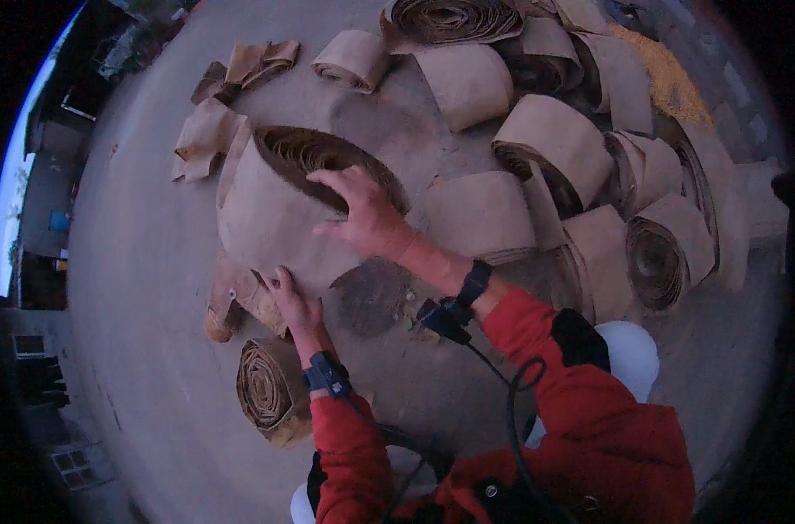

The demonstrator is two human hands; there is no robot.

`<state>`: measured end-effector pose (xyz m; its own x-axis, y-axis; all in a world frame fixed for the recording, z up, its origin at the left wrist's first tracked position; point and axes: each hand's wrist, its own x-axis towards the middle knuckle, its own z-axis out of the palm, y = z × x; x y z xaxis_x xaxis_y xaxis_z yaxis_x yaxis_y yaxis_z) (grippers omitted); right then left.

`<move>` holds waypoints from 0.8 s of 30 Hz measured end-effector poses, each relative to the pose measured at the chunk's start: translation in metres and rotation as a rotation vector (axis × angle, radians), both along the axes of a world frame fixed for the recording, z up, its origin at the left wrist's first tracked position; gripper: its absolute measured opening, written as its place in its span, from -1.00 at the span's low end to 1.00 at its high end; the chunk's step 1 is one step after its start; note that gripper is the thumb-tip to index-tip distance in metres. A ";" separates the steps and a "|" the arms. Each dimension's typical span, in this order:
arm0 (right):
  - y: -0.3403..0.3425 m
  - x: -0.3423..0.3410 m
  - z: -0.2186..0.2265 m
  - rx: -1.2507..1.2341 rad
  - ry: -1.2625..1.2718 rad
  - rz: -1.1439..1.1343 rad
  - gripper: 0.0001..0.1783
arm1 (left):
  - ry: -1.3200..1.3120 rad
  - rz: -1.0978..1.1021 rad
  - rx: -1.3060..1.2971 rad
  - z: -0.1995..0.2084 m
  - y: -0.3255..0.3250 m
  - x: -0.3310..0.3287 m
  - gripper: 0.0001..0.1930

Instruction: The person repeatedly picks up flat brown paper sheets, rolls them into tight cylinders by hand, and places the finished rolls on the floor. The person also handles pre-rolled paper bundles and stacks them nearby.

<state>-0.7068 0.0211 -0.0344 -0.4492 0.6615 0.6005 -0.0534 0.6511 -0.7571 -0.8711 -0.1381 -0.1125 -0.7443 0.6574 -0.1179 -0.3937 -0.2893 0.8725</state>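
On the concrete floor [153,288], a large roll of brown sheet material [275,210] lies on its side, coiled end facing up. The right hand [367,214] rests spread flat across its upper edge. The left hand [294,301] presses open-palmed against its lower side. More rolls [554,144] lie close beyond; a smaller roll [271,389] sits near the left wrist.

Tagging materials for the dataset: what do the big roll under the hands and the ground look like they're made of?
Big roll: thin brown sheet wound in many layers, matte, probably paper, thin card or veneer; the coiled layers show at its open end. Left hand presses its lower side, right hand rests on its rim. Ground: looks like bare concrete, grey, dull, with stains and scuffs.
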 end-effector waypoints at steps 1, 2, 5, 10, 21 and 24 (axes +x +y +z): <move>0.013 0.004 0.004 0.001 -0.020 -0.003 -0.21 | -0.020 -0.014 0.025 0.006 0.014 0.002 -0.37; 0.028 0.007 0.007 0.023 -0.030 -0.026 -0.21 | 0.033 -0.034 0.035 0.011 0.030 0.007 -0.36; 0.086 0.009 0.014 0.085 -0.055 -0.002 -0.22 | 0.030 -0.085 0.124 0.021 0.075 0.024 -0.33; 0.185 -0.002 0.025 0.258 -0.250 0.179 -0.22 | -0.065 -0.187 0.127 0.012 0.125 0.069 -0.23; 0.211 -0.054 -0.144 0.488 -0.980 -0.399 -0.54 | -0.096 0.077 -0.260 -0.002 0.010 0.046 -0.10; 0.207 -0.057 -0.161 0.521 -1.051 -0.555 -0.56 | -0.002 0.306 -0.381 0.020 -0.048 0.009 -0.22</move>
